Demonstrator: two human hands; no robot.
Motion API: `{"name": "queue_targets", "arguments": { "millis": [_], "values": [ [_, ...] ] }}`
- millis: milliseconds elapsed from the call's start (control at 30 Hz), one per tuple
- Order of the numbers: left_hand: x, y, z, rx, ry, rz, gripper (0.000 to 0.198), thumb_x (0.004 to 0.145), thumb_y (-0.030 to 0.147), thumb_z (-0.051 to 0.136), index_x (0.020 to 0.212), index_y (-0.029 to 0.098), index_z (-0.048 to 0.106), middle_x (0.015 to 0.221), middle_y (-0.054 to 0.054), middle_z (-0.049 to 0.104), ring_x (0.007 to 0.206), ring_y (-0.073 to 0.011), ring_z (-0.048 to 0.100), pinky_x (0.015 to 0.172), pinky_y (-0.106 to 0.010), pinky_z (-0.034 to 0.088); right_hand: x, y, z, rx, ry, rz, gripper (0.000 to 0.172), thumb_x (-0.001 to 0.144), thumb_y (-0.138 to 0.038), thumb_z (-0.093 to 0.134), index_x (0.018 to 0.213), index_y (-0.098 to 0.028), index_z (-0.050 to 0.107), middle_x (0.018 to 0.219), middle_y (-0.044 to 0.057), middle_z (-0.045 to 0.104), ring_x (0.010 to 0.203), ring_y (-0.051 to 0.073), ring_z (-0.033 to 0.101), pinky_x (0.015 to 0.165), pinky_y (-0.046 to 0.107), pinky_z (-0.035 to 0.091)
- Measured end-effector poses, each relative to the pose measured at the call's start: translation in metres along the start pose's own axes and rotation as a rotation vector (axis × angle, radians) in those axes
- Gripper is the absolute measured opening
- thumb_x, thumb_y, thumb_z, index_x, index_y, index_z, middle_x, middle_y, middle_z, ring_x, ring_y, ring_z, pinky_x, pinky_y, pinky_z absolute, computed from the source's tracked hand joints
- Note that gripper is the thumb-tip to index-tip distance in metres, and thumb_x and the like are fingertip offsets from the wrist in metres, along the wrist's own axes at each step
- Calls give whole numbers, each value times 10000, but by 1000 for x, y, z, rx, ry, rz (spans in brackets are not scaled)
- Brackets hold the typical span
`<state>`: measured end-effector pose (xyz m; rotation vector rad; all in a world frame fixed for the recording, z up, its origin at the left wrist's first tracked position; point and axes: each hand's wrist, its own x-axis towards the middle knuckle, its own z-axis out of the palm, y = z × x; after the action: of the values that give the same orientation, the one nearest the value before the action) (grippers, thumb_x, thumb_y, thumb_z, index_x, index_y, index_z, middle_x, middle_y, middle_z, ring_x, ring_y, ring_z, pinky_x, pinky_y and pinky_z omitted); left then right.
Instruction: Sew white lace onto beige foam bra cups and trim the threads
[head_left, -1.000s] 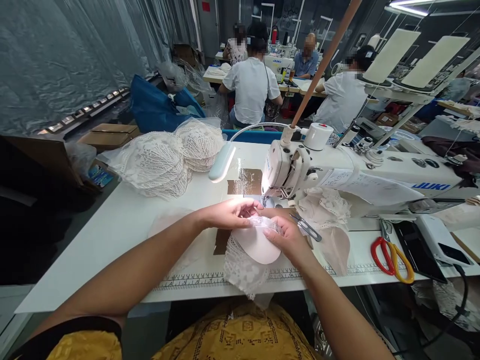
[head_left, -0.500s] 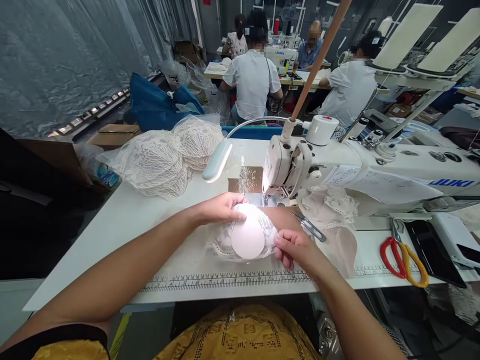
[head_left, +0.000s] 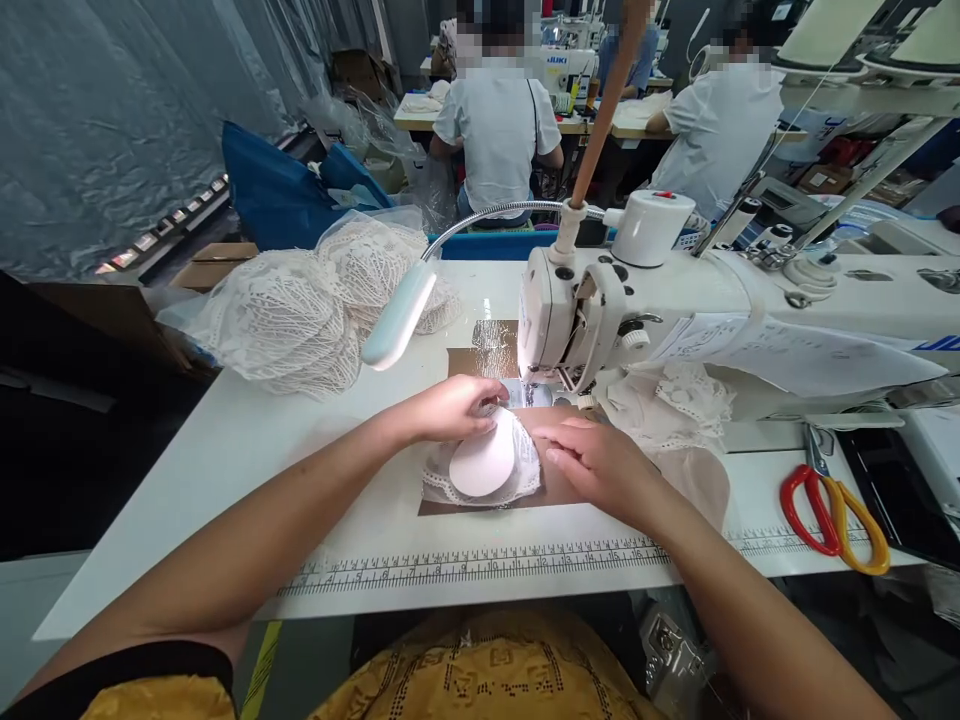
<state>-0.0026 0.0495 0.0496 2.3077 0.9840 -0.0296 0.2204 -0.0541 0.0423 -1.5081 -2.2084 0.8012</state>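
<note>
Partly under left hand (head_left: pixel 454 408), white pad (head_left: pixel 481 466).

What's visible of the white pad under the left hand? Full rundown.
The white pad is smooth, pale and teardrop-shaped, its broad rounded end toward the person and its narrow end toward the sewing machine. It looks like soft foam or cloth; which, I can't tell. It lies on white lace that shows along both sides and below, over a brown patch on the table. The left hand has its thumb at the narrow end. No stitching is discernible on it.
</note>
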Motion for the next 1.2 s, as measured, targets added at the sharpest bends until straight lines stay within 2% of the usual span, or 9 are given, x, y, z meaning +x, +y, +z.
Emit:
{"name": "queue_targets", "arguments": {
  "millis": [67, 167, 267, 400, 567, 733, 900, 1100, 1200],
  "values": [
    [-6, 6, 2, 84, 150, 35, 360, 851, 257, 527, 1193, 146, 557, 1125, -105, 617, 1019, -249, 585, 855, -354, 477, 6, 3, 7, -119, -24, -79, 297, 886, -134, 435, 1052, -234, 661, 878, 30, 622, 777, 159, 530, 613, 253, 344],
    [-20, 21, 17, 172, 310, 120, 303, 907, 280, 465, 1147, 144, 589, 1111, -115, 617, 1010, -244, 585, 887, -383, 480, 9, 9, 18, -260, -27, -144, 263, 862, -84, 434, 919, -187, 669, 803, 33, 571, 740, 151, 485, 610, 255, 319],
    [-29, 31, 38, 194, 249, 210, 290, 883, 304, 517, 1099, 139, 617, 1132, -130, 618, 996, -252, 591, 854, -387, 515, 11, 16, 26, -367, 24, -200, 256, 848, -67, 443, 927, -176, 661, 817, 41, 559, 750, 159, 465, 645, 271, 320],
    [-23, 24, 51, 226, 238, 252, 317, 872, 229, 512, 1142, 89, 601, 1229, -180, 578, 1117, -290, 549, 942, -434, 499, 13, 20, 32, -457, 27, -276, 323, 813, -35, 456, 1029, -197, 633, 872, 43, 591, 781, 173, 476, 684, 295, 319],
    [-2, 9, 43, 211, 241, 288, 376, 895, 228, 488, 1237, 90, 559, 1301, -191, 545, 1202, -290, 523, 1031, -450, 457, 22, 17, 36, -555, 132, -124, 337, 794, -14, 451, 1006, -191, 644, 853, 63, 632, 749, 183, 522, 607, 308, 296],
    [5, 4, 37, 183, 226, 296, 357, 919, 228, 460, 1247, 124, 557, 1287, -167, 548, 1153, -259, 553, 998, -404, 487, 28, 13, 37, -556, 197, -43, 360, 785, -21, 468, 1010, -228, 658, 859, 73, 661, 721, 190, 544, 579, 315, 307],
    [10, 1, 34, 196, 227, 294, 306, 941, 259, 425, 1140, 116, 609, 1198, -156, 575, 1041, -235, 590, 916, -354, 529, 30, 12, 38, -568, 200, 72, 382, 796, -40, 460, 1052, -240, 661, 898, 98, 665, 742, 208, 558, 610, 326, 349],
    [19, -6, 34, 250, 247, 332, 288, 942, 269, 423, 1042, 125, 651, 972, -124, 629, 964, -236, 607, 901, -382, 534, 33, 17, 43, -522, 244, 117, 423, 847, -102, 437, 1193, -250, 628, 1012, 114, 673, 779, 235, 574, 619, 344, 404],
    [20, -10, 33, 289, 250, 353, 287, 938, 259, 424, 1026, 118, 659, 946, -133, 637, 982, -253, 605, 913, -414, 526, 32, 19, 43, -529, 254, 92, 430, 838, -97, 446, 1196, -249, 628, 1026, 110, 672, 829, 241, 579, 667, 349, 423]
  ]
}}
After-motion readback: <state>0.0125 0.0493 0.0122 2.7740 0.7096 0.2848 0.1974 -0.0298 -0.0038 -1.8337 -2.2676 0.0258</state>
